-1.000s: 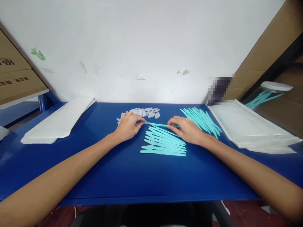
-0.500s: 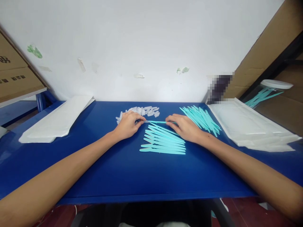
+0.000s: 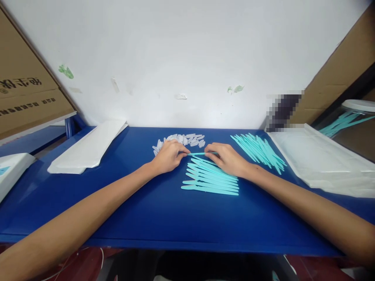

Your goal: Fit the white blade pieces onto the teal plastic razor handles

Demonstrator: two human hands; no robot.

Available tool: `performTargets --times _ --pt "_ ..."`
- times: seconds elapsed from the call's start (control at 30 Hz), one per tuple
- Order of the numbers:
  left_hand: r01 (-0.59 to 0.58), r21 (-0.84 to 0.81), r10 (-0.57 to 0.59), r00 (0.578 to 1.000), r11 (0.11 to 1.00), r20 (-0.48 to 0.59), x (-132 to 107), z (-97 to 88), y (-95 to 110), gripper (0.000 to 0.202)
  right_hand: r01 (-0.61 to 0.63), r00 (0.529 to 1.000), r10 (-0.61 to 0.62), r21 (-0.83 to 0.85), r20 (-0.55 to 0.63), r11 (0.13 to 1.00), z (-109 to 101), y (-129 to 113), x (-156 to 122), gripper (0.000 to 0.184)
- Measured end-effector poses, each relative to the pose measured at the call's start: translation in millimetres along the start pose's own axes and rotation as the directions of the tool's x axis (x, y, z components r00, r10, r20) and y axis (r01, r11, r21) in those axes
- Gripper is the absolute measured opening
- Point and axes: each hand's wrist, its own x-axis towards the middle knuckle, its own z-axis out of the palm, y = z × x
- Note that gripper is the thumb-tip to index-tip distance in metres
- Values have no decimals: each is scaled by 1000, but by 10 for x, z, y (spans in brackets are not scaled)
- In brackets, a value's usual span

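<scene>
Between my two hands is a thin teal eyebrow razor point(image 3: 197, 153), lying level. My left hand point(image 3: 171, 157) pinches its left end, where a translucent cap is mostly hidden by the fingertips. With thumb and fingers closed, my right hand point(image 3: 225, 157) grips the handle end. Just below the hands, a row of teal eyebrow razors point(image 3: 212, 183) lies side by side on the blue table point(image 3: 164, 218). Behind my left hand is a loose heap of small translucent caps point(image 3: 191, 139). A pile of more teal razors point(image 3: 259, 151) lies right of my right hand.
White plastic packets lie on the left point(image 3: 90, 146) and a stack of white packets point(image 3: 325, 160) on the right. A lidded clear jar point(image 3: 347, 117) with teal razors stands at the far right. Cardboard boxes point(image 3: 29, 89) flank the table, and a white wall point(image 3: 181, 58) backs it.
My hands have come slightly closer together along the razor, and the cap that showed at my left fingertips is now mostly covered. The whole view has shifted a little.
</scene>
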Motion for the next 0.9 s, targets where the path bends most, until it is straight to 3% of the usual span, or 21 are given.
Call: performTargets --times 0.1,0.27,0.47,0.67,0.8,0.9 --pt "2 80 -3 1000 997 20 11 -3 18 22 -13 1000 12 -48 -11 999 -6 33 -20 26" --pt "-99 285 89 995 954 45 -56 -102 31 26 -35 999 27 -241 -39 970 -31 118 -101 31" --pt "-100 434 70 994 895 84 -154 -333 -15 33 -240 965 204 -245 -165 939 -194 62 -235 29" --pt "-120 265 69 979 957 194 -169 -396 -29 29 -102 985 121 -153 124 983 -371 53 -301 24" --pt "-146 210 99 970 967 221 -180 -373 -25 29 -214 948 217 -37 234 976 -420 75 -285 29" --pt "-122 173 83 973 977 217 -183 -348 -23 29 -267 933 256 7 253 964 -439 75 -279 31"
